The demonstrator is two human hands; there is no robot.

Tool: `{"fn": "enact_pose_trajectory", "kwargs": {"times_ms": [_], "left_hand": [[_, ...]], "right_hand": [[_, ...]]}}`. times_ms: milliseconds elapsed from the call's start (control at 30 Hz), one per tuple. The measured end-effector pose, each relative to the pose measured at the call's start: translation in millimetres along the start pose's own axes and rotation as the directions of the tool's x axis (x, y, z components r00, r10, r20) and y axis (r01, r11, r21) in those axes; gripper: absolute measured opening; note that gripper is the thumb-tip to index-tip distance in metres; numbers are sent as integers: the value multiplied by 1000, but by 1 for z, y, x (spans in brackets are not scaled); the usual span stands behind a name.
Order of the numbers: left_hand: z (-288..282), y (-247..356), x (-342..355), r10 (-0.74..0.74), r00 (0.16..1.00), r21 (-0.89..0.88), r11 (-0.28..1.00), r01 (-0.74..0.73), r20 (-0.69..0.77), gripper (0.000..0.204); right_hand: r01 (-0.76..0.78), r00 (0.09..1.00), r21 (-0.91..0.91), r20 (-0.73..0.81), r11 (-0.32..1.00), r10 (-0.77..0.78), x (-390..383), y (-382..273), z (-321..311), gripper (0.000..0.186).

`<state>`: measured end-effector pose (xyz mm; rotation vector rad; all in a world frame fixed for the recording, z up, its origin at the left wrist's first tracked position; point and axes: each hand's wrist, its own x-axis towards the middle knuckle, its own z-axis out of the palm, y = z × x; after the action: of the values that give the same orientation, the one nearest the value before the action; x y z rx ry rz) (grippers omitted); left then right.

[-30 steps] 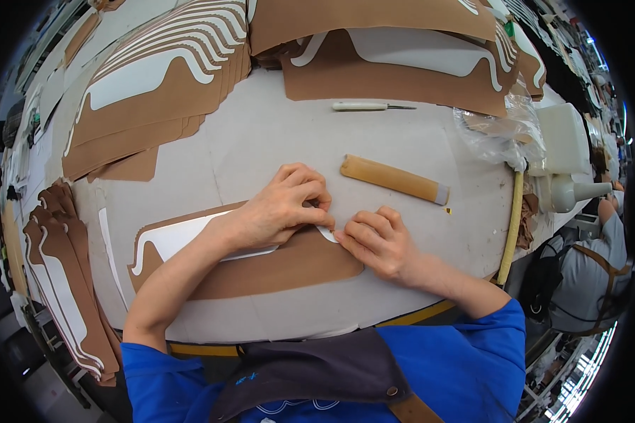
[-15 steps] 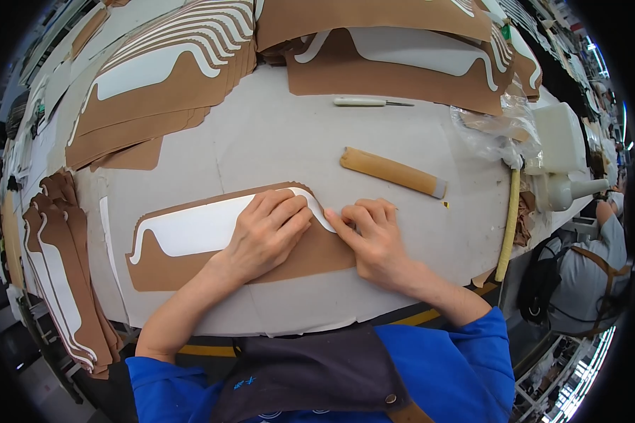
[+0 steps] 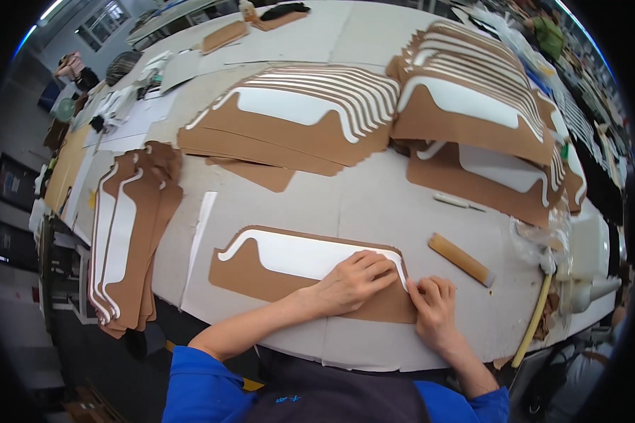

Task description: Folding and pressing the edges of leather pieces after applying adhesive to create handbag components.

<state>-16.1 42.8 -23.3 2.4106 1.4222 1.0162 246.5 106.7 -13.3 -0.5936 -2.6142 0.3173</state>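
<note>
1. Right hand: fingers bunched at brown panel right edge; holding, can't tell.
2. Left hand: curled over panel's right half; pinch hidden.
3. White piece: on panel, along far edge; uneven pressing could crease its curve.

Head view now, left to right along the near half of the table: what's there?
Pile of brown-and-white pieces → narrow white strip → left hand resting on a brown piece with a white shape → right hand at that piece's right edge → yellow tube → white nozzle bottle
</note>
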Motion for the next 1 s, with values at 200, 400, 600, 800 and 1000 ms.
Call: {"fn": "enact_pose_trajectory", "kwargs": {"times_ms": [200, 400, 600, 800, 1000], "left_hand": [[-100, -15, -93, -471, 830, 198, 820, 537, -299, 31], [-162, 0, -188, -726, 567, 190, 539, 820, -389, 45], [-177, 4, -185, -902, 352, -268, 414, 870, -249, 45], [-198, 21, -187, -995, 69, -682, 2, 731, 71, 50], [-194, 87, -180, -981, -11, -860, -174, 480, 192, 58]], "right_hand": [[33, 999, -47, 12, 998, -32, 3, 3, -14, 50], [111, 986, -29, 128, 993, -107, 49, -13, -37, 51], [396, 882, 289, 146, 872, -449, 150, -71, 38, 46], [468, 874, 201, 45, 861, -485, 197, -114, 134, 29], [474, 873, 278, -25, 835, -487, 182, -118, 120, 29]]}}
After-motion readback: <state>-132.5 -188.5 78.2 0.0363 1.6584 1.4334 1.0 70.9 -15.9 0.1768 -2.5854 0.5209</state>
